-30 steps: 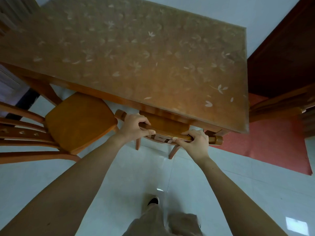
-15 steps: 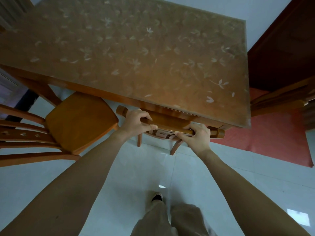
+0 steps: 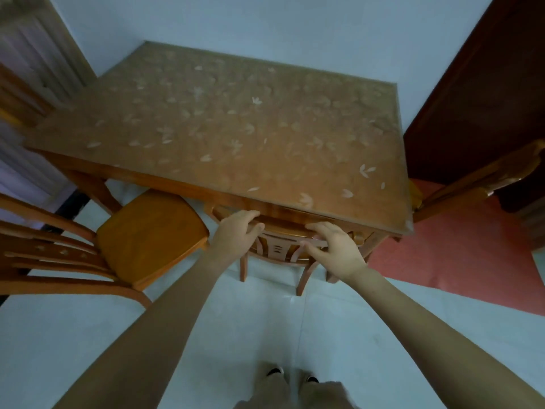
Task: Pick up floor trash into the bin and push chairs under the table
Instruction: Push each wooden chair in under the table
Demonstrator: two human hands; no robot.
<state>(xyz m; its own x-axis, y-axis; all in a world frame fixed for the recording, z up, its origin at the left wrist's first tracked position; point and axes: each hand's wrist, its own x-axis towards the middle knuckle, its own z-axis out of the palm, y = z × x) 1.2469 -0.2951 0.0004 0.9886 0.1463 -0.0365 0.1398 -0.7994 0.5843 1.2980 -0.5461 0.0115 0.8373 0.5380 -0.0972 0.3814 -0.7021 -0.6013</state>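
The left hand [image 3: 236, 231] and the right hand [image 3: 334, 249] each curled round the top rail of the chair [image 3: 280, 231], tucked under the near edge of the tabletop [image 3: 236, 137]. The wooden chair looked stiff and rather heavy; this rail seemed the firmest hold for pushing.

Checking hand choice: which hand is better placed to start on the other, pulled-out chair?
Probably the left hand: it grips the tucked chair right beside the pulled-out chair; the right hand is farther away.

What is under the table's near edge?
A chair, its backrest and rear legs showing, left hand and right hand on its top rail. The table hides its seat.
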